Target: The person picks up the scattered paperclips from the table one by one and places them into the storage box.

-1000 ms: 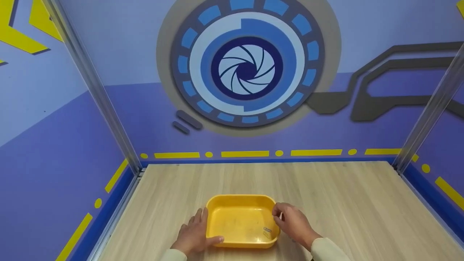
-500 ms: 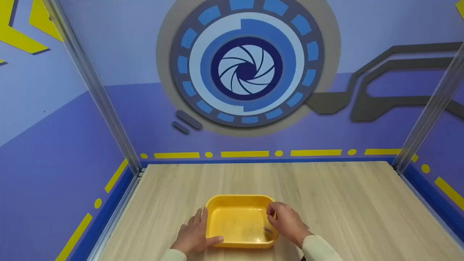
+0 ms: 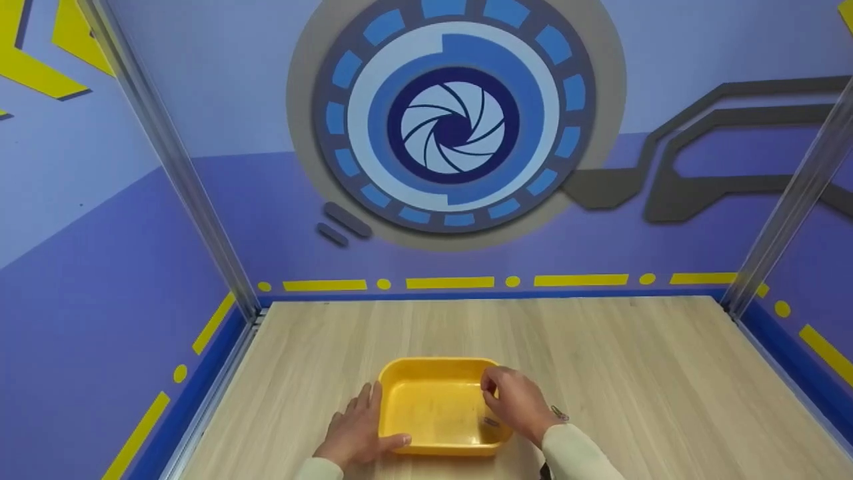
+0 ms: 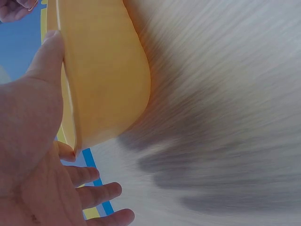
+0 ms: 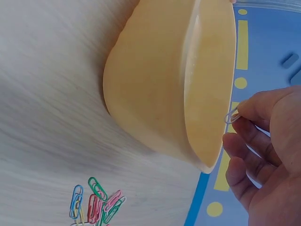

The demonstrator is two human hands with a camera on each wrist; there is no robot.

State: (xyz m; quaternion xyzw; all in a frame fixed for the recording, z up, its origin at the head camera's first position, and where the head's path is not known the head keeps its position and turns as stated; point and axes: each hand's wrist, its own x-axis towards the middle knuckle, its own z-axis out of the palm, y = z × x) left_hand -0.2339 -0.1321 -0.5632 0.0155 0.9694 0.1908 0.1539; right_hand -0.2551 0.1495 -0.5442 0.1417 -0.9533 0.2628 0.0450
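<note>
A yellow plastic tub (image 3: pixel 433 417) stands near the front of the wooden table. My left hand (image 3: pixel 356 427) steadies its left side: the thumb rests on the front rim, and the fingers are stretched along the outside, spread in the left wrist view. Over the tub's right rim, my right hand (image 3: pixel 523 400) pinches a pale paper clip (image 5: pixel 230 116) between thumb and forefinger, with the other fingers loosely bent. A small clip (image 3: pixel 491 421) lies on the tub's floor near its right end. The right hand hides part of that end.
A loose pile of coloured paper clips (image 5: pixel 96 200) lies on the table to the right of the tub, mostly behind my right wrist in the head view. Purple-blue printed panels (image 3: pixel 426 267) and metal posts (image 3: pixel 786 213) enclose the table.
My right hand has moved left, from beside the tub's right rim to over it. Clips on the table beside the right wrist have come into view. The left hand and tub stay put.
</note>
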